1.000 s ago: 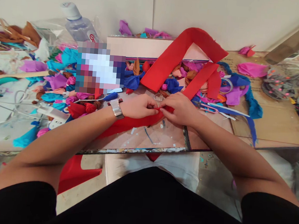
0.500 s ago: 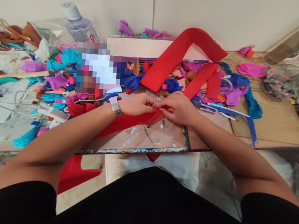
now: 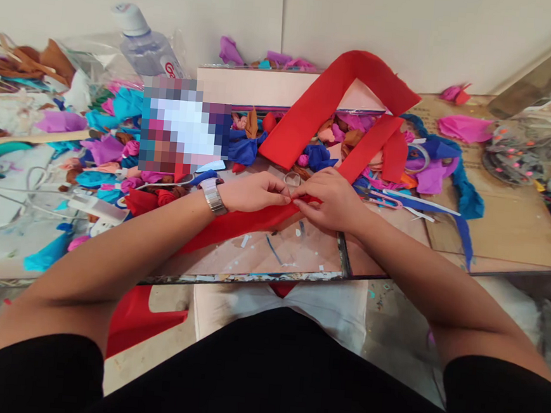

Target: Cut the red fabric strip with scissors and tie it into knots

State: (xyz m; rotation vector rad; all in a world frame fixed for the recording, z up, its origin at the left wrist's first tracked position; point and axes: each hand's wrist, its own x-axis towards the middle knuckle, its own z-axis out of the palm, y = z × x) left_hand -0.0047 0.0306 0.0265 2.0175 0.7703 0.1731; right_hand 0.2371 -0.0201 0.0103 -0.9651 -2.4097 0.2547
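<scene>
At the middle of the table my left hand and my right hand meet fingertip to fingertip. Both pinch a long red strip, which looks like crepe paper. One end of it lies under my left forearm; another length rises from beyond my right hand and folds over the heap behind. The exact bit between the fingertips is mostly hidden. Just past my fingers lies a clear ring, perhaps a tape roll. Pink-handled scissors rest to the right of my right hand.
Crumpled coloured paper pieces heap across the table. A bottle stands at the back left, near a blurred-out bright patch. White cable and plug lie left; cardboard and a dark netted bundle lie right.
My left fingertips have shifted slightly to the right, closer against my right fingertips. The red strip and everything around it look the same.
</scene>
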